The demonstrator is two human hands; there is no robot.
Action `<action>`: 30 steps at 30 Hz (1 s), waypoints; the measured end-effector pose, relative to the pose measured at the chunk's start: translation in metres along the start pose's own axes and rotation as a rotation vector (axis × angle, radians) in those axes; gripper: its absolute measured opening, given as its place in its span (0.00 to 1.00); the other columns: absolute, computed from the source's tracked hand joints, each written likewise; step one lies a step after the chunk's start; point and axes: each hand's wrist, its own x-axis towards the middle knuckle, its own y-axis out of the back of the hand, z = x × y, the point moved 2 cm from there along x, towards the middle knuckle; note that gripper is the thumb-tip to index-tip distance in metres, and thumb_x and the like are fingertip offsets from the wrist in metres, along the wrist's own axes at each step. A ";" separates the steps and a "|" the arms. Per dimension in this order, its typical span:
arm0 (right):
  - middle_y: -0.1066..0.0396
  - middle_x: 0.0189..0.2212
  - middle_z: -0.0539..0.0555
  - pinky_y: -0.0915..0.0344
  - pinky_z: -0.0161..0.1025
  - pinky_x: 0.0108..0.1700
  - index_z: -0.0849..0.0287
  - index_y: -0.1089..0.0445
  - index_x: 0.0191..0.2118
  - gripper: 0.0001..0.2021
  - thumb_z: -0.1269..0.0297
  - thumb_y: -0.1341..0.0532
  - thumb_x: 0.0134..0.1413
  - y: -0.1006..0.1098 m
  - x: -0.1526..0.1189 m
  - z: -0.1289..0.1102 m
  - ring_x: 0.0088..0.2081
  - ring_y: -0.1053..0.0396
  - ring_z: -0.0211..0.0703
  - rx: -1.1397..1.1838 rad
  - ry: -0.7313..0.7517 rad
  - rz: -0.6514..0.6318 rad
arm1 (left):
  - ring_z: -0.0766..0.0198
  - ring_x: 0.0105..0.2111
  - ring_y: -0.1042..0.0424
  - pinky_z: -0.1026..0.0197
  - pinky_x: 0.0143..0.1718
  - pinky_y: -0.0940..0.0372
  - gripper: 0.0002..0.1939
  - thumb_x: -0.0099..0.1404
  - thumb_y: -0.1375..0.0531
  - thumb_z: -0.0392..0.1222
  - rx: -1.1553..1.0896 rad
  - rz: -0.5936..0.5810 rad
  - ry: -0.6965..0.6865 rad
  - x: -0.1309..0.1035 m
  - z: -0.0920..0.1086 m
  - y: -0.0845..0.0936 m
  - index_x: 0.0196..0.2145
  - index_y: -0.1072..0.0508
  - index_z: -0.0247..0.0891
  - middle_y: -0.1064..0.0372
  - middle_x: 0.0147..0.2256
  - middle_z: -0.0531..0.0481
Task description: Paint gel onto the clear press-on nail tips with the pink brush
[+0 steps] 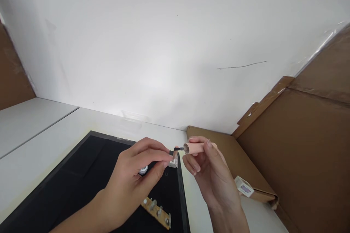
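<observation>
Between thumb and fingers, my right hand (212, 165) holds a pink cylindrical handle (195, 148) whose short dark-tipped brush (178, 149) points left. My left hand (139, 174) is pinched closed just left of the brush tip; what sits between its fingertips is too small to make out. Just beyond those fingertips a small clear container (174, 161) stands near the right edge of the black mat (87, 167). A small round white-topped jar (143, 170) is partly hidden behind my left hand.
A wooden strip (155, 212) with several small clear pieces lies on the mat below my left hand. Cardboard (218, 145) lines the right side, with a small white box (244, 186) on it. A white wall (153, 43) rises behind.
</observation>
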 end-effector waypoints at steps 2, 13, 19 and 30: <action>0.41 0.19 0.47 0.49 0.30 0.17 0.58 0.24 0.27 0.13 0.52 0.32 0.44 -0.001 -0.001 0.001 0.16 0.50 0.28 -0.006 0.000 0.007 | 0.66 0.33 0.26 0.69 0.30 0.30 0.11 0.60 0.41 0.25 -0.006 0.022 0.005 0.000 0.000 0.000 0.35 0.25 0.40 0.26 0.33 0.50; 0.42 0.15 0.45 0.50 0.31 0.19 0.58 0.24 0.25 0.13 0.52 0.29 0.41 -0.005 -0.001 0.006 0.16 0.47 0.30 -0.004 -0.026 -0.010 | 0.64 0.30 0.22 0.68 0.31 0.25 0.08 0.56 0.37 0.27 -0.255 0.137 0.237 -0.001 -0.001 0.002 0.30 0.26 0.39 0.22 0.29 0.53; 0.44 0.13 0.45 0.50 0.32 0.19 0.58 0.24 0.27 0.14 0.52 0.30 0.43 -0.005 -0.001 0.007 0.16 0.47 0.31 -0.016 -0.036 -0.027 | 0.65 0.33 0.24 0.71 0.31 0.27 0.10 0.55 0.36 0.25 -0.234 0.167 0.176 -0.002 0.000 0.004 0.30 0.24 0.40 0.24 0.31 0.52; 0.42 0.14 0.45 0.51 0.30 0.20 0.57 0.23 0.29 0.14 0.51 0.31 0.44 -0.005 -0.001 0.008 0.16 0.47 0.28 -0.021 -0.039 -0.048 | 0.71 0.29 0.28 0.74 0.28 0.29 0.11 0.56 0.36 0.24 -0.233 0.122 0.126 -0.003 0.000 0.001 0.31 0.23 0.40 0.31 0.30 0.54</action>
